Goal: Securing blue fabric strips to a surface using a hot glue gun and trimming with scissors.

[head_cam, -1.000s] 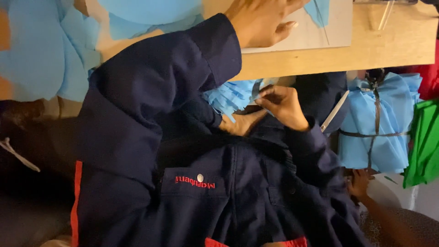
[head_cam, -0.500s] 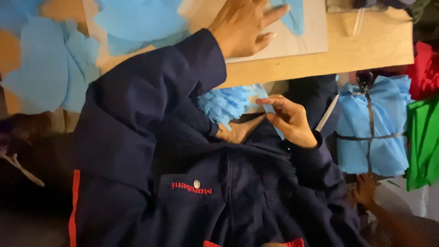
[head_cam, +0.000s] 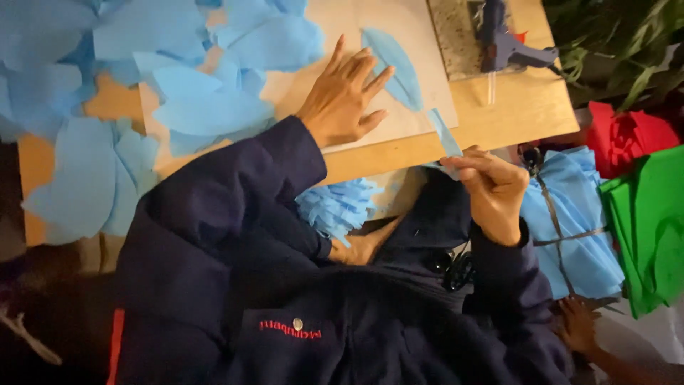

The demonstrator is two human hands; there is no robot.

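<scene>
Up on the far side, the left hand (head_cam: 343, 96) is flat on a sheet of pale cardboard (head_cam: 427, 64), fingers spread wide and loose, not gripping anything. Just right of its fingertips there's a leaf-shaped blue paper petal (head_cam: 396, 63) lying on that same sheet, close to the fingers but I can't tell if they actually touch it.

Nearer and to the right, the right hand (head_cam: 491, 189) is pinching a narrow blue paper strip (head_cam: 446, 137) between thumb and fingertips, other fingers curled in. The strip runs up and away from the hand, over the near edge of the wooden board (head_cam: 513, 114).

Between the two dark navy sleeves (head_cam: 235, 207) there's a bunch of fringed blue paper (head_cam: 338, 207) sitting low, near the person's lap.

Other stuff around: loads of cut blue paper pieces (head_cam: 107, 157) scattered over the left part of the board, a blue glue gun (head_cam: 506, 43) at the far right on a grey mat, a tied bundle of blue sheets (head_cam: 570, 214) to the right, then red paper (head_cam: 627, 135) and green paper (head_cam: 652, 221) beyond that.
</scene>
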